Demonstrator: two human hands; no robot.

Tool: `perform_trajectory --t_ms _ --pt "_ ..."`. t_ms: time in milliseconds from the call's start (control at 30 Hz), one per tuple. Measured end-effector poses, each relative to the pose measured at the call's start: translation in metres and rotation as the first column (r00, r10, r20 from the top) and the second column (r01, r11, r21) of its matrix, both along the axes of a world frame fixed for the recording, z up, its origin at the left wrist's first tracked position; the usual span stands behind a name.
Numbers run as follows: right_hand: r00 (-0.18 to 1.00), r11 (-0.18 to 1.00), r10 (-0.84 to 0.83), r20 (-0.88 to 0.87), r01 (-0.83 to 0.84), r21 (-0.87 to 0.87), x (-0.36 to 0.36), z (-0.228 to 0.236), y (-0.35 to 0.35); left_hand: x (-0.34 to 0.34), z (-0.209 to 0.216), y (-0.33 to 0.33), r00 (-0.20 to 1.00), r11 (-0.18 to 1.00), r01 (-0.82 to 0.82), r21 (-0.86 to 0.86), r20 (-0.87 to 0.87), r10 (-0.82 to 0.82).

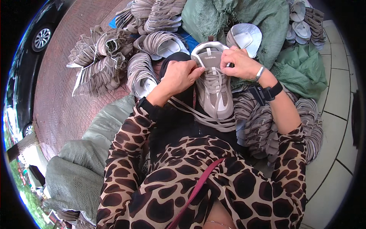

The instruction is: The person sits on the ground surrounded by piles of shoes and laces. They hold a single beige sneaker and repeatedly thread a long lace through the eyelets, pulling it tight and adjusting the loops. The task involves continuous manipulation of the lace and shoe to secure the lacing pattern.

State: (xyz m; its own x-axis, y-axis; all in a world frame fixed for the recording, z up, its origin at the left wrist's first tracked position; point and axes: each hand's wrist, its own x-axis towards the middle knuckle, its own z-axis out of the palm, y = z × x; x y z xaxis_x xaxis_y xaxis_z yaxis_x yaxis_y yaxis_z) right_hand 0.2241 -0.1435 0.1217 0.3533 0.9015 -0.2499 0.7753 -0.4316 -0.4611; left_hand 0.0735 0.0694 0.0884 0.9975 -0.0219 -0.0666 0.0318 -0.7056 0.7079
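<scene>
A beige-grey sneaker upper point(222, 105) rests on my lap, its toe toward me and its padded collar away from me. Pale laces cross its front. My left hand point(178, 77) is closed at the left side of the eyelets, thumb and forefinger pinching a shoelace. On the opposite side my right hand point(241, 64) pinches the shoelace too, which runs across the tongue between both hands. Several loose laces point(207, 121) trail over my black-covered lap beside the toe. The fingertips partly hide the lace ends.
Stacks of nested shoe uppers point(100, 61) lie on the red paving to the left, with more stacks point(267, 124) by my right side. Green woven sacks point(263, 23) bulge ahead, and a grey-green sack point(82, 164) lies at my left. A black car point(36, 49) stands far left.
</scene>
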Motion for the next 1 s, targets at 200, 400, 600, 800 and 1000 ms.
perform_trajectory --t_ms 200,400,600,800,1000 --pt "0.976 0.999 -0.039 0.215 0.041 -0.003 -0.008 -0.022 0.014 -0.007 0.005 0.003 1.000 0.989 -0.002 -0.150 -0.027 -0.003" --pt "0.904 0.753 -0.375 0.207 0.167 0.636 -0.052 -0.011 0.003 -0.029 0.016 0.016 0.950 0.958 -0.074 -0.278 -0.313 -0.018" --pt "0.776 0.699 -0.605 0.178 0.411 0.585 -0.119 -0.021 -0.009 -0.067 0.026 0.051 0.884 0.952 -0.087 -0.294 -0.463 -0.062" --pt "-0.094 0.289 0.104 -0.990 0.956 -0.061 -0.092 -0.026 -0.049 -0.109 0.031 0.111 0.847 0.959 -0.183 -0.215 -0.530 0.043" --pt "-0.125 0.003 0.597 -0.793 0.988 -0.153 -0.004 0.003 -0.130 -0.169 0.021 0.186 0.753 0.928 -0.357 -0.104 -0.620 0.220"
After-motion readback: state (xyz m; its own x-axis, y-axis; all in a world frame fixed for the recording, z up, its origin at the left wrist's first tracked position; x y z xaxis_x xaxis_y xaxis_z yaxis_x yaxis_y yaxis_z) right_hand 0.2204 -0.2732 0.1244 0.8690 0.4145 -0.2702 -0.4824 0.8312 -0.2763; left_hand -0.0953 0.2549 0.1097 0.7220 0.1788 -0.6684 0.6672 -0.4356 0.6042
